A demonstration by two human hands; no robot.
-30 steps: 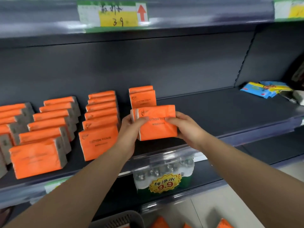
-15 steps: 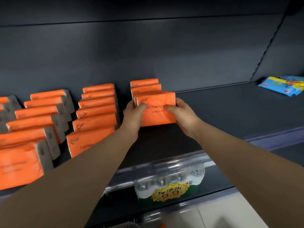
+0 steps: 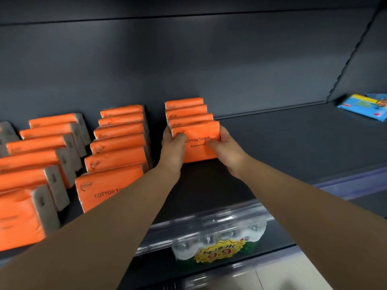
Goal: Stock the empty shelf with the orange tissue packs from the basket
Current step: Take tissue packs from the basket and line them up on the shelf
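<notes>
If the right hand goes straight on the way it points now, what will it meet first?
The right hand would probably meet the three orange packs behind the front pack it grips; depth is unclear.

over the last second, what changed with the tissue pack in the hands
The left hand and right hand pushed the front tissue pack away from the person, deeper onto the shelf. It now stands up against the packs at the back of its row. Both hands still grip its ends, and nothing was let go. The other orange rows and the blue packs stayed put.
</notes>
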